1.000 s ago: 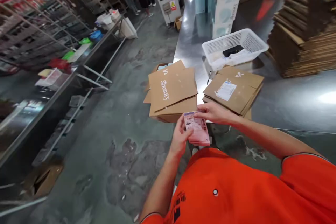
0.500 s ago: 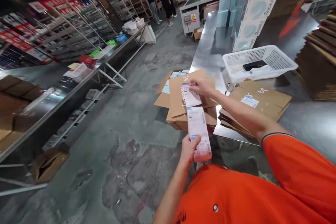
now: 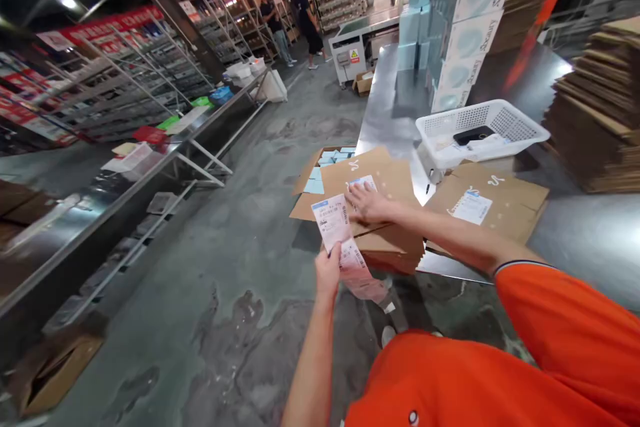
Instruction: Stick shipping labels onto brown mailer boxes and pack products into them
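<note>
- Two bare hands are in view: the left hand (image 3: 327, 273) pinches a strip of paper labels (image 3: 331, 219) between thumb and fingers, while the right hand (image 3: 367, 202) lies flat, fingers spread, on a flattened box (image 3: 395, 177)
- The strip is just left of the right hand, its upper end in front of the flattened box, its tail drooping below the left hand
- One white label (image 3: 369, 181) shows partly beyond the right fingers, on the cardboard
- The strip should be light, soft and bendy, easy to crease or tear; a pinch near the edge, clear of any sticky back, seems best
- The flattened box looks light and fairly stiff, so an open palm suits its face and the edges suit lifting
- Another labelled cardboard stack (image 3: 520, 203) lies beside it on the metal table (image 3: 390, 113)
</note>
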A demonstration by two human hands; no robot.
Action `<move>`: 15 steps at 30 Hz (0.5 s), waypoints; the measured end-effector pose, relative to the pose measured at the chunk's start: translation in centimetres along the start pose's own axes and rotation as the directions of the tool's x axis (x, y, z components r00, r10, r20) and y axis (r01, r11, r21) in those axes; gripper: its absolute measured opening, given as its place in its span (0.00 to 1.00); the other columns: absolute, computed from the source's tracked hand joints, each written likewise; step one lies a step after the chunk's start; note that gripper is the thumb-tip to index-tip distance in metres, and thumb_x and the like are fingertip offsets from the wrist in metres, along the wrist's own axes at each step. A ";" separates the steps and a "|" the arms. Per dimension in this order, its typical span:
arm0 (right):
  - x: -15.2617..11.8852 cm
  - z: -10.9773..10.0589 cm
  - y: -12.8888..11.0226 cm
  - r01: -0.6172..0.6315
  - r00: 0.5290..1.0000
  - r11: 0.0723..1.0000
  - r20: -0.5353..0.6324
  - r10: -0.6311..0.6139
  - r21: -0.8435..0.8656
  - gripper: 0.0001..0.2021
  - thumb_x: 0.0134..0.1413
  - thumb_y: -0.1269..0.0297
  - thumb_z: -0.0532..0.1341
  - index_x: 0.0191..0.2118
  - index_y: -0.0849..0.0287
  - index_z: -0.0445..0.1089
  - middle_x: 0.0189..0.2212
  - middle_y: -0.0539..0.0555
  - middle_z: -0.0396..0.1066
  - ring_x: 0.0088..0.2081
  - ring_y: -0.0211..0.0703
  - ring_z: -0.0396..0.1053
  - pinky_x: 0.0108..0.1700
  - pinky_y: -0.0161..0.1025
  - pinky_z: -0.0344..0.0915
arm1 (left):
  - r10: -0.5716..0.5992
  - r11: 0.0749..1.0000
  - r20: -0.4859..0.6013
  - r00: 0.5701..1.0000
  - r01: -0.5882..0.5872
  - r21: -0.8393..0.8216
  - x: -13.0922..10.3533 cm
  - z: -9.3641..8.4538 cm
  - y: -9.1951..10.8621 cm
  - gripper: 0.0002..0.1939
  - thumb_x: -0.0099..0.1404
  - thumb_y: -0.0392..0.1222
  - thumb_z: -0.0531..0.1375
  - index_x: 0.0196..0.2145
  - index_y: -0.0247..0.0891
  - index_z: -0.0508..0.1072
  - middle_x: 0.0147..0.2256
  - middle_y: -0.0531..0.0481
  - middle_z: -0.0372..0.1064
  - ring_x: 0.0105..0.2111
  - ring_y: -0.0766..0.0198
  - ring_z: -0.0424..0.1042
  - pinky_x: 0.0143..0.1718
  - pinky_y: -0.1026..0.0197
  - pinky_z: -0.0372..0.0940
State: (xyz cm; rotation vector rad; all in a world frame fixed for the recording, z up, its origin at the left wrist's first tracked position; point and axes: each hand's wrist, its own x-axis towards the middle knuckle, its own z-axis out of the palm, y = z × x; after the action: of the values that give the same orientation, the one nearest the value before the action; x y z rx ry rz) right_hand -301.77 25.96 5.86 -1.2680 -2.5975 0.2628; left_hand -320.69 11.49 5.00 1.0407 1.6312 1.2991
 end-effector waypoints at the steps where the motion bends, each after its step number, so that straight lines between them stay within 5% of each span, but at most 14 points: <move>1: -0.7 0.2 0.3 0.028 0.999 0.999 0.016 -0.028 0.033 0.31 0.61 0.48 0.58 0.64 0.60 0.60 0.67 0.61 0.54 0.68 0.57 0.49 0.68 0.51 0.45 | 0.012 1.000 0.029 1.000 -0.012 0.026 0.6 0.2 0.0 0.20 0.48 0.55 0.68 0.26 0.31 0.78 0.26 0.47 0.74 0.28 0.61 0.70 0.31 0.62 0.65; 3: -2.5 -0.2 2.0 -0.022 1.000 0.998 -0.013 0.023 0.065 0.26 0.65 0.52 0.53 0.63 0.59 0.60 0.65 0.62 0.58 0.66 0.55 0.53 0.66 0.52 0.48 | 0.024 0.997 0.061 0.998 -0.028 0.068 0.8 0.5 -0.3 0.20 0.49 0.55 0.67 0.24 0.32 0.76 0.23 0.48 0.72 0.24 0.63 0.67 0.28 0.63 0.63; 5: -4.5 -1.1 4.4 -0.305 0.945 0.946 -0.090 0.315 0.105 0.24 0.67 0.57 0.49 0.62 0.65 0.61 0.60 0.69 0.64 0.61 0.58 0.61 0.61 0.56 0.55 | 0.019 0.997 0.089 0.996 -0.025 0.076 0.3 0.8 -0.4 0.20 0.49 0.55 0.67 0.24 0.31 0.76 0.23 0.48 0.71 0.24 0.63 0.67 0.26 0.63 0.62; 8: -8.4 -2.4 7.9 -0.625 0.717 0.692 -0.085 0.692 0.361 0.22 0.63 0.56 0.55 0.55 0.69 0.67 0.49 0.71 0.72 0.50 0.59 0.70 0.52 0.53 0.64 | 0.001 0.999 0.170 0.985 -0.008 0.044 -1.5 1.3 0.1 0.20 0.49 0.54 0.68 0.28 0.31 0.78 0.27 0.46 0.75 0.28 0.60 0.71 0.30 0.62 0.65; 12: -17.3 -2.0 10.9 -0.589 0.543 0.505 -0.154 0.825 0.631 0.23 0.58 0.51 0.58 0.50 0.66 0.70 0.44 0.63 0.75 0.42 0.50 0.72 0.47 0.45 0.67 | -0.039 0.994 0.312 0.949 0.068 -0.081 -4.7 2.4 1.4 0.24 0.50 0.54 0.70 0.38 0.32 0.80 0.39 0.41 0.78 0.39 0.55 0.75 0.42 0.59 0.69; 15: -25.3 0.0 11.8 -0.614 0.241 0.358 -0.264 0.934 0.703 0.24 0.58 0.49 0.56 0.49 0.66 0.70 0.44 0.63 0.74 0.43 0.49 0.71 0.47 0.44 0.67 | -0.137 0.975 0.410 0.902 0.196 -0.106 -6.7 3.1 1.8 0.26 0.49 0.56 0.71 0.38 0.32 0.81 0.40 0.42 0.79 0.39 0.56 0.76 0.43 0.58 0.69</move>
State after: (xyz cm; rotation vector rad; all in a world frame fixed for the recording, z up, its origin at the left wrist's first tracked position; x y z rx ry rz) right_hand -277.88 13.05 -0.63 -1.9462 -0.9477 0.4769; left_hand -315.24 6.52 6.88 0.9783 1.2647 0.9944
